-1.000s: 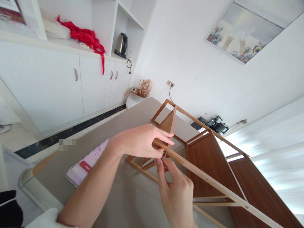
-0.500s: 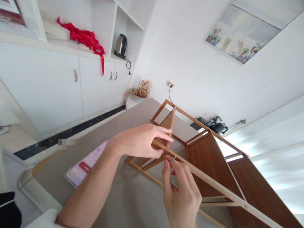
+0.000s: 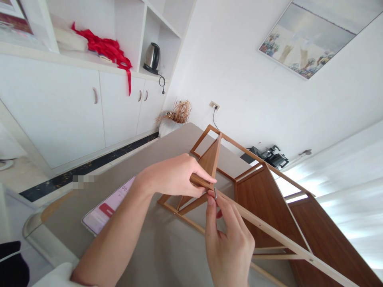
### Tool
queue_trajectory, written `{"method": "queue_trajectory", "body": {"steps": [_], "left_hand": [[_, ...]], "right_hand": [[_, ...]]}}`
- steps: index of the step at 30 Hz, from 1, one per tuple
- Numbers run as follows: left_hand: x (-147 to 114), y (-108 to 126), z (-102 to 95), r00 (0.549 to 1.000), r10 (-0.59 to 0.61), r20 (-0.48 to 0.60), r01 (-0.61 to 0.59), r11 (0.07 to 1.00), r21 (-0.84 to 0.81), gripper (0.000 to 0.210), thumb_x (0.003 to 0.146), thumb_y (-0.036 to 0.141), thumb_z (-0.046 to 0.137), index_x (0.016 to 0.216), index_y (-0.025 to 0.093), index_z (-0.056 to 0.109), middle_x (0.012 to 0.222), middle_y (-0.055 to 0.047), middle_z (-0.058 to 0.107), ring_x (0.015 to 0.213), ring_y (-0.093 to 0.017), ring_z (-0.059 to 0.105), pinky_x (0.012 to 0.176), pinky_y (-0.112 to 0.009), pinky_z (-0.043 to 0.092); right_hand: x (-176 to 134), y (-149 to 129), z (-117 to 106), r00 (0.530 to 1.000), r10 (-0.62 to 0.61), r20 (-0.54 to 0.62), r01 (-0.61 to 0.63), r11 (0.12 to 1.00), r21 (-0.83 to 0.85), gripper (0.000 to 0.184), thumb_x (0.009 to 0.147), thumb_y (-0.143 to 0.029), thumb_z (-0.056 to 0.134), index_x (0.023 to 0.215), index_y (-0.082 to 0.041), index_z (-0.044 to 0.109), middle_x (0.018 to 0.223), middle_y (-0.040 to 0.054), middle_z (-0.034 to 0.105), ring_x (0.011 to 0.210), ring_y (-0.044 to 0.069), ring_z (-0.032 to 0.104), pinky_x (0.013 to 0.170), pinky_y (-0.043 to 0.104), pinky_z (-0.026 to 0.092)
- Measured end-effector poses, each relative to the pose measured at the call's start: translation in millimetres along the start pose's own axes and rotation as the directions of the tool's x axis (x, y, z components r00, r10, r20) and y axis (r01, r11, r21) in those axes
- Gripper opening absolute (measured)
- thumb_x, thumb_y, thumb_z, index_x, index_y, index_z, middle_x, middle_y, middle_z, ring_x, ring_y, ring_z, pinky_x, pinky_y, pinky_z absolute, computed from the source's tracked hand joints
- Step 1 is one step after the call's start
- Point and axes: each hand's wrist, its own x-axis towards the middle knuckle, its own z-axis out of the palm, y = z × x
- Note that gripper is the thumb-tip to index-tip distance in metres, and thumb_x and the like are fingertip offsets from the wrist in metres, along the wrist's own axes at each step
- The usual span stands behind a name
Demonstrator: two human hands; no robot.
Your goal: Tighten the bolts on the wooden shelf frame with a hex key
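A wooden shelf rack with brown panels lies on its side across the table. My left hand grips its pale upper rail near the end, thumb below and fingers on top. Right beside those fingertips, my right hand pinches a small bent metal hex key between thumb and forefinger. The key is at the rail where a bolt hole sits; my fingers hide its tip, so I cannot tell whether it is seated in a bolt.
A phone with a lit screen lies on the grey table, left of the rack and partly behind my left forearm. White cabinets with a kettle and red ribbon stand beyond. Behind the rack is a black appliance.
The hex key has turned in my right fingers to stand more upright, closer to my left fingertips. My left fingers have closed further onto the rail.
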Motion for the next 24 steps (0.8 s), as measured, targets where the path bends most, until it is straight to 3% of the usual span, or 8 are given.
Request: {"method": "queue_trajectory", "body": {"steps": [5, 10, 15, 17, 19, 21, 24], "left_hand": [[0.8, -1.6, 1.0, 1.000, -0.027, 0.016, 0.027, 1.000, -0.010, 0.044, 0.082, 0.028, 0.067, 0.125, 0.032, 0.074, 0.103, 0.000, 0.081, 0.076, -0.015, 0.070, 0.065, -0.023, 0.044], [0.0, -1.4, 0.3, 0.999, -0.021, 0.024, 0.021, 1.000, -0.003, 0.047, 0.080, 0.024, 0.067, 0.126, 0.033, 0.073, 0.097, 0.001, 0.081, 0.070, -0.013, 0.064, 0.062, -0.022, 0.041], [-1.4, 2.2, -2.1, 0.999, -0.026, 0.023, 0.026, 1.000, 0.010, 0.046, 0.081, 0.025, 0.064, 0.125, 0.032, 0.074, 0.072, 0.004, 0.073, 0.051, -0.009, 0.038, 0.050, -0.022, 0.031], [-1.6, 3.0, -2.6, 1.000, -0.019, 0.020, 0.019, 1.000, 0.005, 0.046, 0.080, 0.024, 0.063, 0.125, 0.030, 0.075, 0.071, 0.003, 0.072, 0.050, -0.008, 0.034, 0.049, -0.022, 0.030], [-1.4, 2.8, -2.5, 1.000, -0.009, 0.024, 0.009, 1.000, -0.010, 0.047, 0.080, 0.022, 0.063, 0.125, 0.027, 0.075, 0.072, 0.002, 0.072, 0.052, -0.008, 0.036, 0.050, -0.021, 0.031], [-1.2, 1.9, -2.1, 1.000, -0.001, 0.023, 0.001, 1.000, -0.022, 0.047, 0.079, 0.021, 0.063, 0.125, 0.026, 0.075, 0.077, 0.001, 0.074, 0.055, -0.008, 0.043, 0.054, -0.020, 0.034], [-1.2, 0.3, -1.8, 1.000, 0.003, 0.019, -0.002, 1.000, -0.019, 0.046, 0.080, 0.022, 0.064, 0.125, 0.026, 0.075, 0.079, -0.001, 0.076, 0.057, -0.009, 0.047, 0.056, -0.021, 0.036]], "right_hand": [[2.9, -3.5, -0.7, 0.996, -0.086, 0.019, 0.087, 0.993, -0.085, 0.024, 0.099, -0.018, 0.060, 0.122, -0.017, 0.067, 0.095, 0.0049, 0.075, 0.083, 0.016, 0.069, 0.077, 0.027, 0.054], [-1.0, 6.7, 1.2, 0.971, -0.237, 0.004, 0.235, 0.957, -0.170, 0.028, 0.093, -0.010, 0.066, 0.121, -0.013, 0.064, 0.100, 0.0088, 0.074, 0.090, 0.020, 0.067, 0.085, 0.035, 0.053], [-3.7, 9.0, 2.9, 0.992, -0.121, -0.038, 0.115, 0.986, -0.123, 0.014, 0.101, -0.012, 0.043, 0.101, -0.016, 0.056, 0.083, 0.0062, 0.061, 0.070, 0.015, 0.059, 0.062, 0.027, 0.048], [-3.5, 8.5, 4.4, 0.995, -0.093, -0.032, 0.088, 0.987, -0.133, 0.013, 0.101, -0.014, 0.044, 0.099, -0.018, 0.056, 0.076, 0.0027, 0.056, 0.063, 0.014, 0.055, 0.056, 0.026, 0.045], [-4.2, 10.9, 6.2, 0.990, -0.141, -0.025, 0.134, 0.975, -0.177, 0.009, 0.099, -0.016, 0.055, 0.107, -0.016, 0.060, 0.073, 0.0007, 0.056, 0.063, 0.014, 0.056, 0.058, 0.026, 0.045], [-6.7, 17.2, 7.6, 0.970, -0.240, -0.027, 0.226, 0.943, -0.243, 0.025, 0.095, -0.016, 0.065, 0.120, -0.015, 0.063, 0.069, -0.0010, 0.054, 0.062, 0.013, 0.056, 0.060, 0.027, 0.045], [-12.1, 29.6, 7.6, 0.946, -0.324, -0.011, 0.306, 0.904, -0.298, 0.043, 0.093, -0.008, 0.066, 0.135, -0.018, 0.062, 0.063, -0.0038, 0.045, 0.056, 0.011, 0.047, 0.058, 0.027, 0.042]]}}
